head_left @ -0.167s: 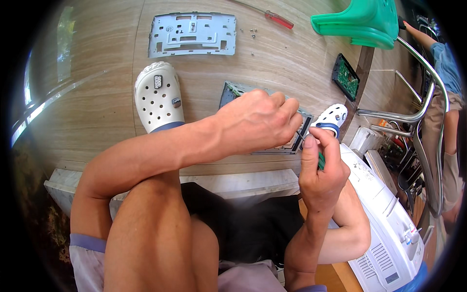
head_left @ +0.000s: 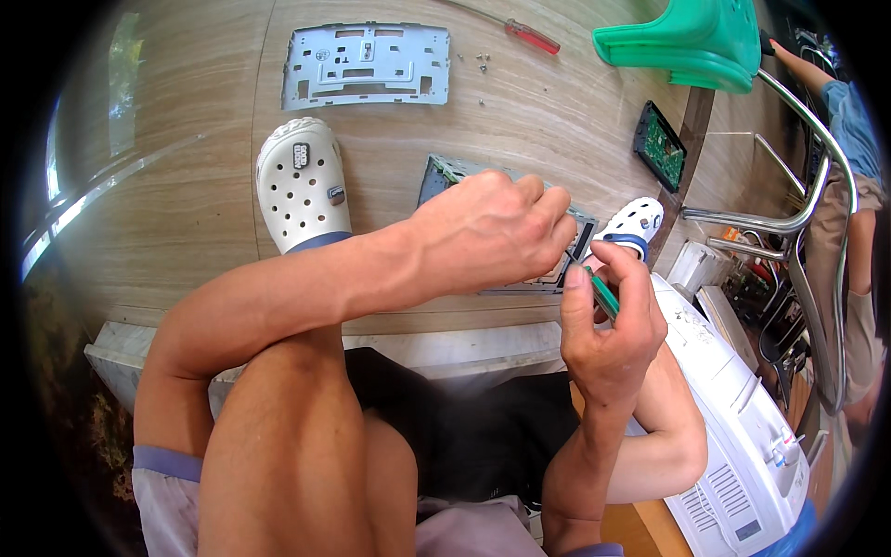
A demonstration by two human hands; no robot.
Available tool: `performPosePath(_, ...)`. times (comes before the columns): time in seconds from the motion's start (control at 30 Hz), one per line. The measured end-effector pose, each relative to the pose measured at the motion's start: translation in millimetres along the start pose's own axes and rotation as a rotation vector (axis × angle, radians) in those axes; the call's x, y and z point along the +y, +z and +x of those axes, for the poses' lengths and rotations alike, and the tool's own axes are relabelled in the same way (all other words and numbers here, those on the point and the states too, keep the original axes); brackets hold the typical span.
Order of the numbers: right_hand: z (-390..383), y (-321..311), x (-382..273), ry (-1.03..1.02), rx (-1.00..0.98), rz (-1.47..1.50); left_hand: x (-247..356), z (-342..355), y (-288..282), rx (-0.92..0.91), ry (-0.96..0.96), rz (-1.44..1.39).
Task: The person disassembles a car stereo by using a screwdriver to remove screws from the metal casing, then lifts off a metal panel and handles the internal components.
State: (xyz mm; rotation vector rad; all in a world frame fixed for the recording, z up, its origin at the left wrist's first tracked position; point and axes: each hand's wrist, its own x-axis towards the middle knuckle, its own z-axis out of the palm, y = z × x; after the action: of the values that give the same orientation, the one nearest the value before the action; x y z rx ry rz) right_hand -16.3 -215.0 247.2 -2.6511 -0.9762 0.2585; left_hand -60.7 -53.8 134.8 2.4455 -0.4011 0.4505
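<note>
My right hand pinches a green-handled screwdriver between thumb and fingers. Its thin dark shaft points up and left toward my left hand. That hand is closed in a loose fist, knuckles up, and the undersides of its fingers are hidden, so what they grip does not show. Both hands are over a metal electronics box on the floor, mostly covered by my left hand and wrist. A bit of green board shows at its far left corner.
A perforated metal plate lies beyond my white clog. Nearby are a red-handled screwdriver and several small screws. To the right are a green circuit board in a black frame, a green plastic stool and a white appliance casing.
The fingers of my right hand have shifted around the screwdriver, and more of its green handle shows. My left hand has stayed in place.
</note>
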Motion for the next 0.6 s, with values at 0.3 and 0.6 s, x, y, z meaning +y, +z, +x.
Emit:
performPosePath(0.3,-0.2,1.2,-2.6,0.005,0.010,-0.024,3.6,-0.7,1.1,-0.048,-0.035,0.003)
performPosePath(0.6,1.4,3.0,3.8,-0.073,0.037,-0.025,13.6,2.6,-1.8,-0.078,-0.035,0.211)
